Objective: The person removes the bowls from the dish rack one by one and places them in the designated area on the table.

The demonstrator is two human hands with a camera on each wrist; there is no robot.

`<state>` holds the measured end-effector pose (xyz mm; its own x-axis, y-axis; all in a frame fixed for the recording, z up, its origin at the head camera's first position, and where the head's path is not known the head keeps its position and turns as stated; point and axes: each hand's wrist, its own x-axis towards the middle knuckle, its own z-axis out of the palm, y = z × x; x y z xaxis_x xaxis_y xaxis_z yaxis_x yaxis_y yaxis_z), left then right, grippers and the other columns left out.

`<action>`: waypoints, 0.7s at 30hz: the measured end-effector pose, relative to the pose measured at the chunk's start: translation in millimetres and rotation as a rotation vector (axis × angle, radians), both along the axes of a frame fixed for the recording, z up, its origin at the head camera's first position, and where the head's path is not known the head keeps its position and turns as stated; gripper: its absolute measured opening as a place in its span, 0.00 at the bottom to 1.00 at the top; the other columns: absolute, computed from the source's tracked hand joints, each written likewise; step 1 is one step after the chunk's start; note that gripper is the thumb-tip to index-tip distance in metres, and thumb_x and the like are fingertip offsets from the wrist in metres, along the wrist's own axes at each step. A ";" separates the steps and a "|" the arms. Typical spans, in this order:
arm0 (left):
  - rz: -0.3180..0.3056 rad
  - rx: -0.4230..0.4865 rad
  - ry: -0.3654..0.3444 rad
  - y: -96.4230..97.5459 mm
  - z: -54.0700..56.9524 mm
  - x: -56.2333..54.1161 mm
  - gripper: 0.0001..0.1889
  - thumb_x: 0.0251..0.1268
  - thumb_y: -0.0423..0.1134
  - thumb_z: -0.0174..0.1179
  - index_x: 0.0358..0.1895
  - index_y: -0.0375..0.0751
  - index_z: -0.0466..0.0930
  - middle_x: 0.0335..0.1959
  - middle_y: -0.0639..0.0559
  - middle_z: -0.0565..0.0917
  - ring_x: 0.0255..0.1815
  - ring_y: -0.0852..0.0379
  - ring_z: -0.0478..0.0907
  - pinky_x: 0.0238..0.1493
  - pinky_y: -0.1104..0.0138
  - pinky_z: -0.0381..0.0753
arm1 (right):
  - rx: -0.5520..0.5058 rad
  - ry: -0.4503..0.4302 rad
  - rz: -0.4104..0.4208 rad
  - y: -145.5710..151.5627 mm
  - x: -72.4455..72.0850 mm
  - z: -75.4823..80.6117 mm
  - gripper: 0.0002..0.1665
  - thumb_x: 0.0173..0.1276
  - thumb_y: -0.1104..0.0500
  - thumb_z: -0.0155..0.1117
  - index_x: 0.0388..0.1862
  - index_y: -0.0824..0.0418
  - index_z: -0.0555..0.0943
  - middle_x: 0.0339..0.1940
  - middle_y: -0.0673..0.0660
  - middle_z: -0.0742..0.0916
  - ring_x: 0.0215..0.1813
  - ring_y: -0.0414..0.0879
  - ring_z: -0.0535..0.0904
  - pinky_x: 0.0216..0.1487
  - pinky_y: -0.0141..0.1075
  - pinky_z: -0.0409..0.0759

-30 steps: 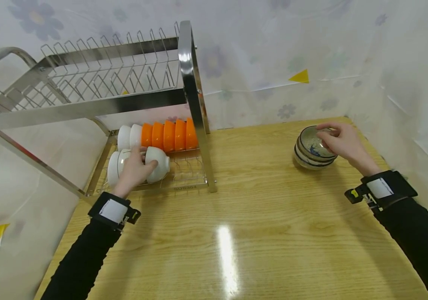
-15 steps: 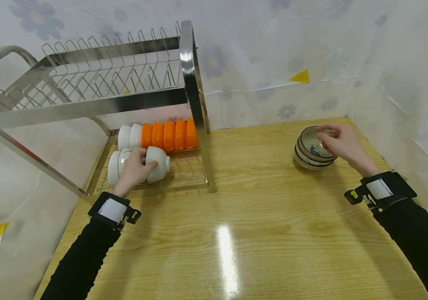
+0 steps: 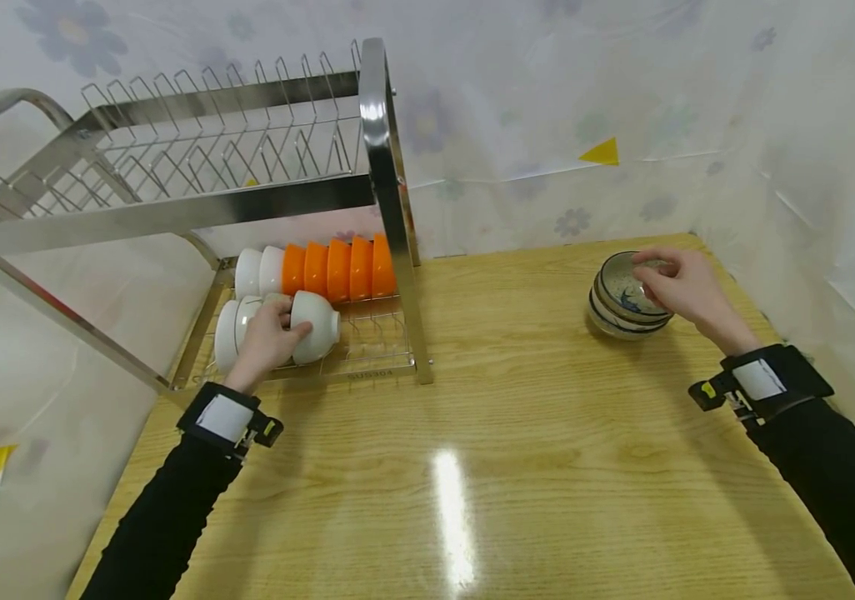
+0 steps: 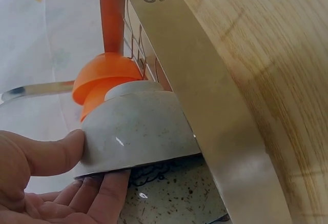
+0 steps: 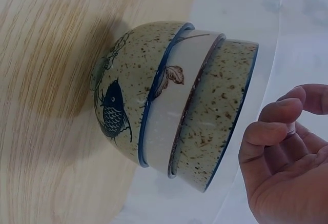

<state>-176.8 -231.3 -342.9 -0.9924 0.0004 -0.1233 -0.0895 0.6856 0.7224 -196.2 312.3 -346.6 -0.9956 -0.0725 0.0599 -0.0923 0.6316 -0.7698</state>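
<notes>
- Head view, left hand point(image 3: 268, 337): grasping a light grey bowl point(image 3: 315, 329) by its rim, thumb outside, fingertips inside.
- Position of that bowl: on its side just right of the left hand, foot facing right, in the lower tier of a steel dish rack point(image 3: 172, 217).
- Beside the left fingers, left wrist view: a speckled bowl point(image 4: 174, 196) with dark line decoration.
- Left of the left hand: a white bowl point(image 3: 226, 337), on its side.
- Beyond the left hand: a back row of two white bowls point(image 3: 248, 273) and five orange bowls point(image 3: 337, 271).
- Right hand point(image 3: 686, 287): released, fingers loosely curled, apart from the crockery.
- Below the right hand: three stacked bowls on a wood-grain table point(image 3: 547, 467); bottom, a speckled fish-pattern bowl point(image 5: 128, 55); middle, a white leaf-pattern bowl point(image 5: 166, 116); top, a blue-rimmed speckled bowl point(image 5: 215, 116).
- Beyond both hands: flower-printed sheeting point(image 3: 502, 100) bearing a yellow triangle point(image 3: 602, 152).
</notes>
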 end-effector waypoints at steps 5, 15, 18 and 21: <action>0.025 0.011 -0.015 0.8 -0.7 -1.2 0.28 0.76 0.32 0.53 0.73 0.21 0.59 0.66 0.23 0.73 0.68 0.31 0.73 0.67 0.43 0.76 | -0.005 -0.002 0.004 -0.1 0.1 -1.2 0.26 0.80 0.50 0.51 0.65 0.67 0.73 0.15 0.47 0.77 0.15 0.41 0.62 0.19 0.39 0.64; 0.056 0.047 -0.024 1.5 -3.1 -1.8 0.26 0.76 0.32 0.53 0.72 0.23 0.63 0.62 0.24 0.77 0.65 0.34 0.75 0.67 0.45 0.77 | 0.005 -0.011 0.009 1.6 -2.1 -6.2 0.26 0.81 0.50 0.50 0.66 0.66 0.73 0.14 0.49 0.76 0.14 0.41 0.61 0.18 0.39 0.63; 0.065 0.057 -0.015 1.3 -4.8 -2.1 0.26 0.76 0.32 0.53 0.71 0.23 0.63 0.62 0.24 0.77 0.63 0.35 0.75 0.66 0.45 0.77 | 0.020 -0.022 0.007 1.6 -3.5 -7.3 0.26 0.80 0.50 0.50 0.67 0.65 0.73 0.13 0.50 0.75 0.14 0.42 0.61 0.18 0.39 0.63; 0.071 0.061 0.001 2.2 -6.3 -1.9 0.26 0.75 0.32 0.54 0.71 0.22 0.63 0.61 0.25 0.77 0.61 0.37 0.76 0.66 0.46 0.78 | 0.022 -0.031 0.005 0.6 -4.1 -7.6 0.25 0.80 0.50 0.50 0.67 0.65 0.72 0.13 0.49 0.74 0.14 0.42 0.61 0.19 0.39 0.63</action>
<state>-178.7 -229.1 -349.2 -0.9903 -0.0630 -0.1239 -0.1356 0.6325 0.7626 -200.3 312.9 -354.2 -0.9966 -0.0781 0.0274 -0.0716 0.6477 -0.7585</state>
